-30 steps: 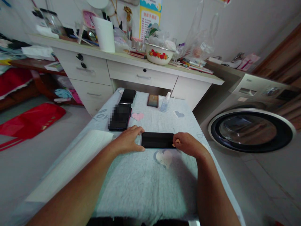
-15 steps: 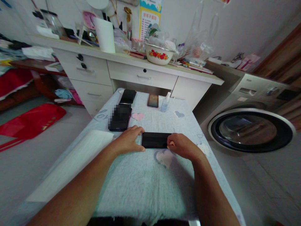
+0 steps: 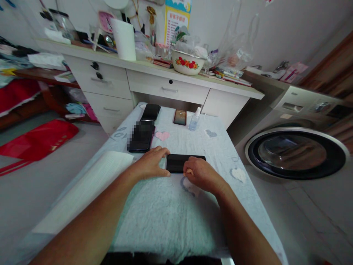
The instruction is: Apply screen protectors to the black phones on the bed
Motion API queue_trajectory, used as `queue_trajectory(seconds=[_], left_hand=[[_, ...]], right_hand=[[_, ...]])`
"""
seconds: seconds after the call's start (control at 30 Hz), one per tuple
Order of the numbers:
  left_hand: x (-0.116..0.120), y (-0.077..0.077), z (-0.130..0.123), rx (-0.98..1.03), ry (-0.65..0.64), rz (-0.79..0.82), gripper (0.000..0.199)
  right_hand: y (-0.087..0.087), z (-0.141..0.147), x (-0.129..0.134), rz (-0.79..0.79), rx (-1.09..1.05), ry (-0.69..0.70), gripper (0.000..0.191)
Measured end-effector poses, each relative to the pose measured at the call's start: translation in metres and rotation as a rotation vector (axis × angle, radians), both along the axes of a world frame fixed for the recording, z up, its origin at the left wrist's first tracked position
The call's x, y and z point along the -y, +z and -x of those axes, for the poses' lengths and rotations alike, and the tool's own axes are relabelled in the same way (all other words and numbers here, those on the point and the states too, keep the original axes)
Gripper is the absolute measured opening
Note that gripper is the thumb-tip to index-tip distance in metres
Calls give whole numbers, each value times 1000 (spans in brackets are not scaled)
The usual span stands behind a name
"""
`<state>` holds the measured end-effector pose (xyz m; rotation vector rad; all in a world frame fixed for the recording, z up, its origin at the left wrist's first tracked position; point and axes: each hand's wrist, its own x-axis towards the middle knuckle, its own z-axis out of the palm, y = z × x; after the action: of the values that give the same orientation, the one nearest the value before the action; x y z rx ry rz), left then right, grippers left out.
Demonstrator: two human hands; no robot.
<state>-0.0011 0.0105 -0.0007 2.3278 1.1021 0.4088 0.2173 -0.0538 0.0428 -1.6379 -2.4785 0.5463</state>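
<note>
A black smartphone [image 3: 175,163] lies flat and sideways on the cloth-covered table, its dark screen up. My left hand [image 3: 150,163] grips its left end, with the thumb at the near corner and the fingers at the far corner. Over the right half of the screen is my right hand [image 3: 200,172], its fingers curled and pressed down on the glass. Whatever those fingers hold, if anything, is hidden. Beyond my left hand sit a dark phone [image 3: 142,138], partly pixelated, and another black phone [image 3: 150,112].
Toward the table's far edge are a small brown-screened phone [image 3: 180,117] and a clear spray bottle [image 3: 194,120]. A long whitish sheet [image 3: 91,187] lies along the left side. A white desk [image 3: 168,88] stands behind, and a washing machine [image 3: 292,147] is on the right.
My right hand has slid left across the phone, from its right end toward the middle, baring the right end. My left hand stays at the left end.
</note>
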Motion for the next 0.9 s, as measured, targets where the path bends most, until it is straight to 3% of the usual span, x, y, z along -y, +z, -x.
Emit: queue_trajectory(seconds=[0.43, 0.9], left_hand=[[-1, -1, 0, 8, 3, 0, 58], [0, 1, -1, -5, -12, 1, 55]], right_hand=[[-9, 25, 0, -96, -7, 9, 15], [-15, 13, -10, -162, 119, -218, 17]])
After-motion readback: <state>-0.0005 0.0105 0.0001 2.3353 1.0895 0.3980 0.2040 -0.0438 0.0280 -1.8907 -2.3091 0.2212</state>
